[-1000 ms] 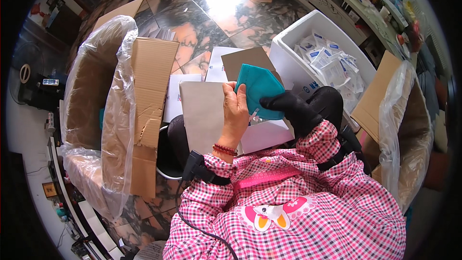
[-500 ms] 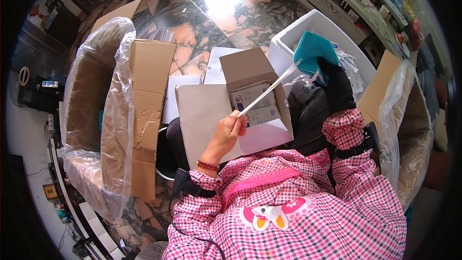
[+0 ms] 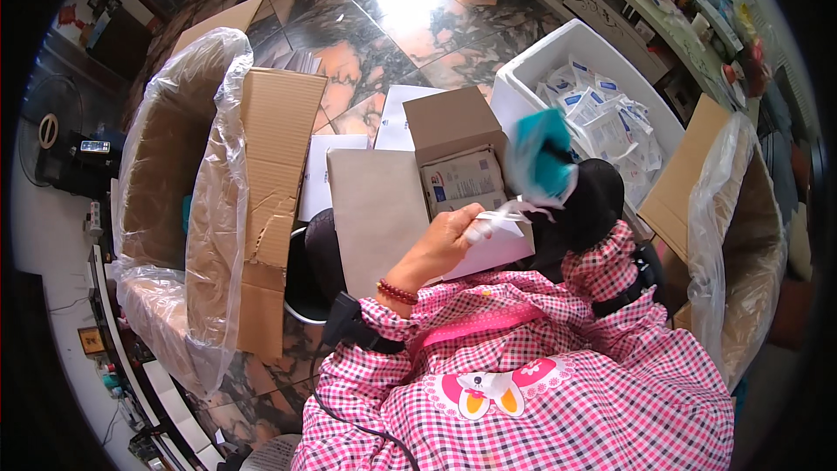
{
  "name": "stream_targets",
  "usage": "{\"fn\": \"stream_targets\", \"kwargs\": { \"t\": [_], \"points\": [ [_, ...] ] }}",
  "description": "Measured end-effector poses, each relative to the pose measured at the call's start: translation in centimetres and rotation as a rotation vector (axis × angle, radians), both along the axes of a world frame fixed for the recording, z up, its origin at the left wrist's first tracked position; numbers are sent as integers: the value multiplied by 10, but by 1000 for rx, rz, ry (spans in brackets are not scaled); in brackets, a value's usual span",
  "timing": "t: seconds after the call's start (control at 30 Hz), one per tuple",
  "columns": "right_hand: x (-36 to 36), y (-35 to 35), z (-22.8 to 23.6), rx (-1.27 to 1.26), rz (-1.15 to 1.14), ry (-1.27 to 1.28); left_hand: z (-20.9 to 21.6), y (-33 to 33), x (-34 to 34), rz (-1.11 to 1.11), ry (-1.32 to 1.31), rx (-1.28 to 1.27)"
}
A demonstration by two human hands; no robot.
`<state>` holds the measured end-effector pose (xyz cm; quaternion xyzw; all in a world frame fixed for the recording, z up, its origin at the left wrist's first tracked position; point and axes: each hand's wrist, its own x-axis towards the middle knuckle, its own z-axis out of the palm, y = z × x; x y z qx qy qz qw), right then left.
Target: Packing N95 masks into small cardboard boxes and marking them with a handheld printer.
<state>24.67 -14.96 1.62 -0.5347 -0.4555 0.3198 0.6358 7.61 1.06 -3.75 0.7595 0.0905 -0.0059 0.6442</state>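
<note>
One teal mask (image 3: 538, 153), blurred in mid-motion, hovers just right of a single open carton (image 3: 449, 119), two hands working it. The left hand (image 3: 449, 240), bare, is closed around white straps (image 3: 516, 212) over the carton's near edge, covering some of the flat packets (image 3: 464, 183) inside. The right hand (image 3: 588, 218), black-gloved, is at the mask, right of the carton; from here I cannot tell how far its fingers close. Two bigger plastic-lined boxes flank the carton: the left box (image 3: 283, 148) and the right box (image 3: 676, 170). One white foam box (image 3: 520, 105), beyond the carton's right side and partly blocked by the mask, holds sachets (image 3: 610, 126) too many to count. Compared with half a second earlier, the mask is nearer the carton, its straps no longer stretched taut.
</note>
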Motion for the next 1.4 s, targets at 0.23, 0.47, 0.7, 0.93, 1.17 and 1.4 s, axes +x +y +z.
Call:
{"fn": "stream_targets", "kwargs": {
  "t": [0.23,0.47,0.7,0.93,1.17,1.4],
  "points": [
    [-13,-2,-14,-317,404,-450,15,8,1,-196,-218,488],
    [-33,-27,1,-387,255,-70,22,17,-9,-205,-166,116],
    [-63,-47,33,-347,-18,389,37,29,-17,-110,-257,60],
    [-57,-71,39,-179,53,911,55,35,-33,-109,-195,138],
    [8,-103,77,-59,-374,433,69,89,-112,645,-251,-248],
    [-14,-12,72,-357,-125,-70,52,26,-29,132,36,-672]
  ]
}}
